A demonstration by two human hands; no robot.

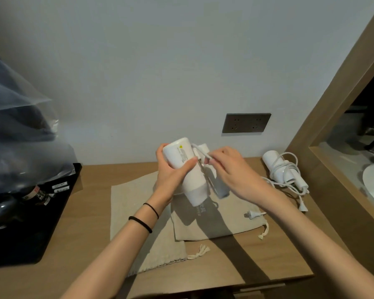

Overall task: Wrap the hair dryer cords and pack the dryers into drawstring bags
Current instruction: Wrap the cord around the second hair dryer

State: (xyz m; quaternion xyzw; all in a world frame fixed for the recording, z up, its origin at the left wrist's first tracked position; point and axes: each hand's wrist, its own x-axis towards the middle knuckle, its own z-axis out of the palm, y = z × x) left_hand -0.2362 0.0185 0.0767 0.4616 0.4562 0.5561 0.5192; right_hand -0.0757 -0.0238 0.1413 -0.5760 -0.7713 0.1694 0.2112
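Dryer (183, 169) hangs above the bench's (95, 212) middle, its barrel gripped by the left hand (171, 175) to steady it for winding; the right hand (229, 169) pinches the cord (205, 155) beside the handle. Below, the bags (225, 221) lie flat, ready. A second dryer (279, 167) waits by the right rear corner, loosely wound

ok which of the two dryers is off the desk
The middle dryer, gripped by the left hand while the right hand pinches its cord. The other dryer lies on the desk at the right.
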